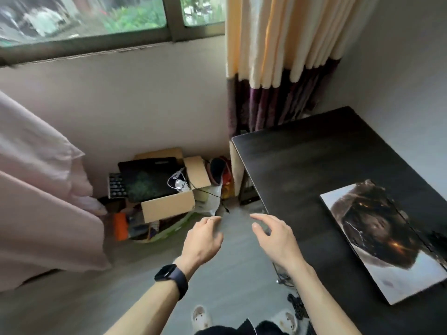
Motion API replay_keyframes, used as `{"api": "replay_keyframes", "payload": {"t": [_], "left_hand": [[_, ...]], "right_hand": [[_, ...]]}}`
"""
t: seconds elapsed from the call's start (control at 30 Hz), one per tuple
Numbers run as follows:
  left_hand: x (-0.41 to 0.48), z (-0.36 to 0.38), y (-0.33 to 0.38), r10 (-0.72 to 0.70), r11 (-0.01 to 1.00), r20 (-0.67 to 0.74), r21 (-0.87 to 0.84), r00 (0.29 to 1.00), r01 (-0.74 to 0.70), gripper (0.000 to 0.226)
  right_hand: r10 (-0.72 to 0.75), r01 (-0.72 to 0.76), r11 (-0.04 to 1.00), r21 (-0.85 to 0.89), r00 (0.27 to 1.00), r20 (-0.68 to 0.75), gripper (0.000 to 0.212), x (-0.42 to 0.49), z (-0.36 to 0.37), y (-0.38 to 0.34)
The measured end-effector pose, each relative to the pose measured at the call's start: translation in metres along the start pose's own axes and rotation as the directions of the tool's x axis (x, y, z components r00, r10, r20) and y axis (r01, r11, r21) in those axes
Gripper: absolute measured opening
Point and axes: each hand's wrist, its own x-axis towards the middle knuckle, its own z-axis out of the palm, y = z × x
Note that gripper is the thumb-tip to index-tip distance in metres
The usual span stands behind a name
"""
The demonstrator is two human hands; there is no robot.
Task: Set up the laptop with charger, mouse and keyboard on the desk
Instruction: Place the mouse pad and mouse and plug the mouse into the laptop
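A closed laptop (377, 238) with a dark picture on its lid lies on the black desk (302, 165) at the right. On the floor at the wall stands an open cardboard box (169, 204) with a dark flat pad (147, 180) on top. A keyboard (116, 184) sticks out at the box's left, and white cables (177, 183) lie at its right. My left hand (203, 238), with a watch on the wrist, and my right hand (273, 235) hover empty over the floor, fingers apart, short of the box.
A pink cloth (43, 194) hangs at the left. Clutter and bags (145, 228) lie under the box, with more items (220, 175) between box and desk. A curtain (278, 68) hangs behind the desk. A black cable (296, 305) runs down by the desk's front edge.
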Motion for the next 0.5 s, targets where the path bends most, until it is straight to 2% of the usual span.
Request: {"api": "replay_keyframes", "payload": {"t": [0.1,0.23,0.5], "left_hand": [[0.005,-0.035,-0.046,-0.07,0.997,-0.049,-0.024,0.996,0.069,0.049],[0.016,-0.06,-0.089,-0.161,0.983,-0.1,-0.105,0.982,0.15,0.046],[0.068,-0.076,-0.147,-0.328,0.928,-0.059,-0.204,0.943,0.311,0.047]], "right_hand": [[-0.041,0.04,0.998,0.043,0.999,0.016,0.028,0.02,0.024,-0.043],[-0.068,0.068,0.998,0.007,0.987,0.145,0.029,0.049,0.052,-0.075],[-0.009,0.034,0.998,-0.057,0.922,0.386,0.035,0.147,0.111,-0.085]]}}
